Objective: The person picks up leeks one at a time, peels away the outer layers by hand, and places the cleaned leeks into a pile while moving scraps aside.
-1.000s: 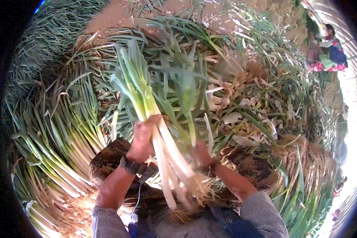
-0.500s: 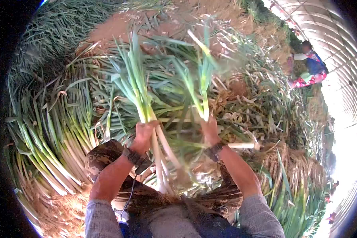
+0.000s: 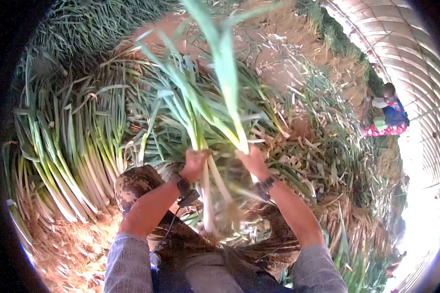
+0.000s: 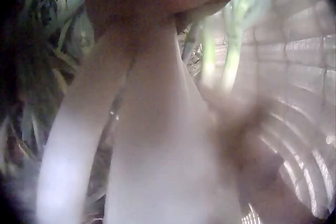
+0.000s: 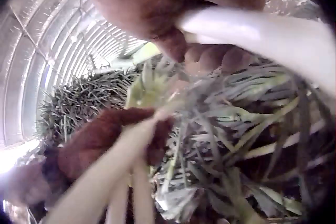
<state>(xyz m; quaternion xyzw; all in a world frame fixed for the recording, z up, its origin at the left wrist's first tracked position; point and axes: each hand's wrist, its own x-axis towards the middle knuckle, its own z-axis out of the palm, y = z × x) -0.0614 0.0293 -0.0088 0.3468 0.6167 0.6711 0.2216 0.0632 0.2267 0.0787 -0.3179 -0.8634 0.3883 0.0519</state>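
Note:
My left hand (image 3: pixel 195 165) grips several green onions around their upper stalks. Their white stalks (image 3: pixel 208 200) hang down toward my lap, roots lowest, and fill much of the left wrist view. Close on its right, my right hand (image 3: pixel 253 163) holds another green onion (image 3: pixel 227 73), its leaves pointing up and away. The leaf tops of both lots overlap in the head view. In the right wrist view, curled fingers (image 5: pixel 210 58) wrap a thick white stalk (image 5: pixel 262 29). Beyond it, the left hand (image 5: pixel 100 134) clasps its bunch.
Rows of green onions (image 3: pixel 78 171) lie at the left, roots toward me. Loose leaves and peelings (image 3: pixel 322 146) cover the ground ahead and right. More onions, roots uppermost (image 3: pixel 352 219), lie at the lower right. Another person (image 3: pixel 391 115) sits far right by the ribbed plastic wall (image 3: pixel 425 97).
My right hand rose with its green onion, then came in toward the left hand. The left hand keeps its bunch and has shifted slightly to the right. The head view has turned slightly.

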